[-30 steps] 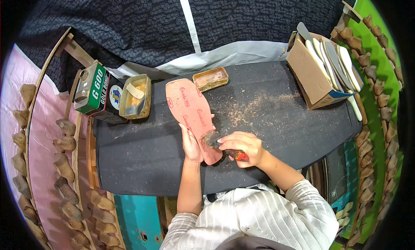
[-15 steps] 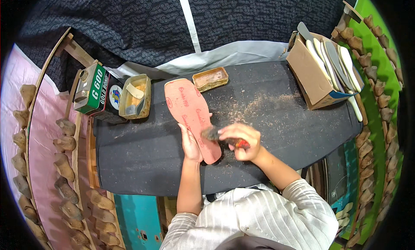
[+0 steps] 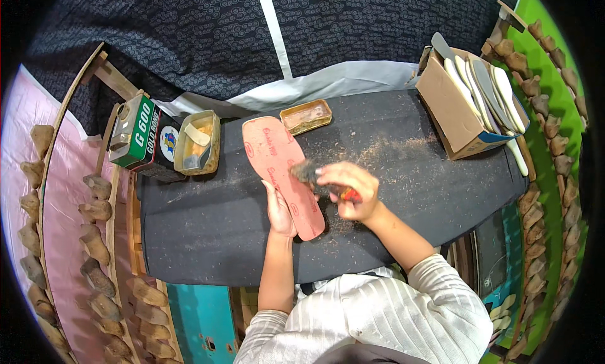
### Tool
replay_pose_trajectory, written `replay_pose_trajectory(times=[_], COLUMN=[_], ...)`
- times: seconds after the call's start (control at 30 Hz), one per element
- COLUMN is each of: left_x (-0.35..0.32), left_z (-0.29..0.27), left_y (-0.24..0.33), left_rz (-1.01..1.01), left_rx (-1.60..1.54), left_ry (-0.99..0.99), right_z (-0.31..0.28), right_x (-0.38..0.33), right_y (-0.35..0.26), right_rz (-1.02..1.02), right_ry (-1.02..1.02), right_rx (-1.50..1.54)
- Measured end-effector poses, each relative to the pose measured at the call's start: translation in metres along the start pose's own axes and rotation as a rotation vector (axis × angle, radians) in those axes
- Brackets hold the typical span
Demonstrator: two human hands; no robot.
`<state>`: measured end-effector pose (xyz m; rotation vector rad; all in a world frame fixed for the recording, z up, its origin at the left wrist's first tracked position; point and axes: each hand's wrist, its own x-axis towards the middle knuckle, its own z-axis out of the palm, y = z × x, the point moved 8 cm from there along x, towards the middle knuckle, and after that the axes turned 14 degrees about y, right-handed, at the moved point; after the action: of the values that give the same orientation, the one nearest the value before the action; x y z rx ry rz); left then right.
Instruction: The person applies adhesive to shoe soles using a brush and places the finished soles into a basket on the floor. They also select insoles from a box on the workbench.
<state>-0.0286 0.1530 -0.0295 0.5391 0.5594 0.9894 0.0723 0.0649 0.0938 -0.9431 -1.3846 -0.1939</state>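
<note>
A salmon-pink sole-shaped sheet (image 3: 271, 151) with red printed marks stands tilted over the black-covered table. My left hand (image 3: 279, 210) grips its lower left edge, the thumb on the printed face and the other fingers mostly behind. In my right hand (image 3: 350, 186) is a dark brush-like tool (image 3: 307, 174) with red on its handle. Its head meets or hovers just over the sheet's right edge, about halfway down; motion blur hides whether it touches. The fingers of that hand are wrapped round the tool.
Crumbs and shavings (image 3: 403, 151) litter the table cover (image 3: 208, 225). At the far left stand a green-and-black can (image 3: 135, 134) and a tub (image 3: 217, 140) with spreaders. A small amber tray (image 3: 306, 116) lies behind the sheet. A cardboard box (image 3: 450, 106) of soles occupies the far right; wooden shoe lasts (image 3: 94, 241) line both sides.
The brush-like tool has moved up and slightly left along the sheet's right edge with my right hand. The sheet has shifted slightly right; my left hand keeps its hold.
</note>
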Motion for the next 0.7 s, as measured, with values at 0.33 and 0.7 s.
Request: replay_pose_trajectory(times=[0.33, 0.7], left_x=[0.004, 0.008], left_z=[-0.003, -0.009], left_y=[0.010, 0.009], left_rz=[0.055, 0.010], left_rx=[-0.060, -0.141], left_ry=[-0.066, -0.033], right_z=[0.002, 0.019], right_x=[-0.018, -0.049], right_y=[-0.009, -0.023], right_rz=[0.097, 0.041], right_ry=[-0.023, -0.215], right_rx=[0.204, 0.160])
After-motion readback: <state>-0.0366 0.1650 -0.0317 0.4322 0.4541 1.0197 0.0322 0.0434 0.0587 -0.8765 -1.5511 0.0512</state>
